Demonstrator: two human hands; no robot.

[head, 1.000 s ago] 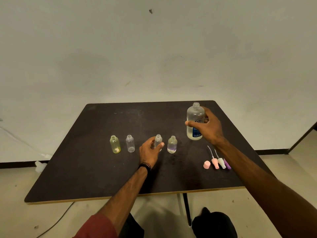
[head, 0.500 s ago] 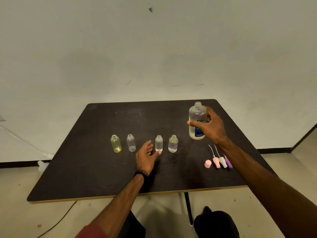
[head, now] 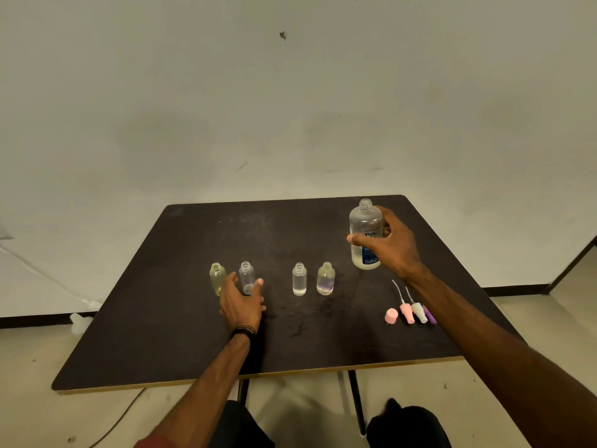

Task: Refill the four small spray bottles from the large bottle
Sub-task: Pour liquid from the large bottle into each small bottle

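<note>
Near edge of dark surface (head: pixel 161 357) bare under both forearms; black band at left wrist. Right of centre, a row of loose spray tops: pink cap (head: pixel 391 316), pink sprayer (head: pixel 406 312), white sprayer (head: pixel 419 311), purple sprayer (head: pixel 430 315), dip tubes pointing away. Left hand (head: pixel 241 303) low over surface, grip spread, thumb and fingers either side of second small bottle (head: pixel 247 277); contact with glass not resolvable, possibly just short of it. Yellow-tinted small bottle (head: pixel 217 278) just left of that hand. Third small bottle (head: pixel 299 279) and fourth small bottle (head: pixel 325 278) close together toward centre, well apart from left pair; all four upright, uncapped; the third looks nearly full of clear liquid, with only a little liquid low in the fourth. Farther back right, right hand (head: pixel 391 244) wrapped round large bottle (head: pixel 365 234), grip curled on labelled body, bottle upright, uncapped, clear liquid low inside. Pale wall behind.
</note>
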